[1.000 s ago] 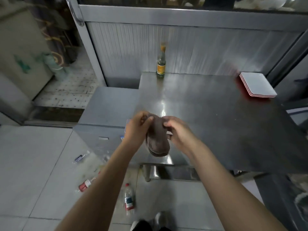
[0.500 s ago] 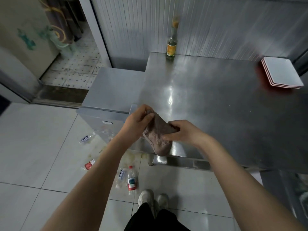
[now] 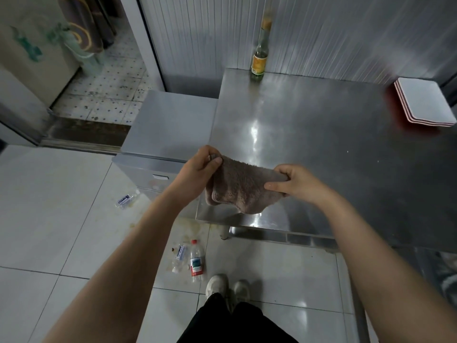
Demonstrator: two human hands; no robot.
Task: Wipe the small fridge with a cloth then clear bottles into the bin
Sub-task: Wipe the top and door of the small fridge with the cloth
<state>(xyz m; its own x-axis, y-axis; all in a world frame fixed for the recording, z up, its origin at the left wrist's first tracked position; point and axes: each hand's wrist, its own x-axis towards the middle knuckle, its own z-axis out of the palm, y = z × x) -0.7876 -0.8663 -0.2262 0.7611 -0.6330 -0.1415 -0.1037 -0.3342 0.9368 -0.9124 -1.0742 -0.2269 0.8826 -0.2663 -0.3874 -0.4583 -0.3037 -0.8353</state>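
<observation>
A brownish fuzzy cloth (image 3: 241, 186) is stretched between my two hands above the front left corner of the steel table (image 3: 321, 134). My left hand (image 3: 197, 173) pinches its left end, my right hand (image 3: 295, 180) grips its right end. The small silver fridge (image 3: 170, 125) stands just left of the table, its top bare. On the floor lie a red-capped plastic bottle (image 3: 196, 261), a crushed clear bottle (image 3: 180, 256) beside it, and another flattened bottle (image 3: 126, 199) further left. No bin is in view.
A glass bottle with a yellow label (image 3: 259, 58) stands at the table's back edge. A stack of white plates (image 3: 425, 105) sits at the back right. A doorway with a tiled floor (image 3: 103, 95) opens at the left. My shoes (image 3: 226, 288) are below.
My hands have pulled apart, spreading the bunched cloth out between them. The view has tilted downward, showing more floor and my feet.
</observation>
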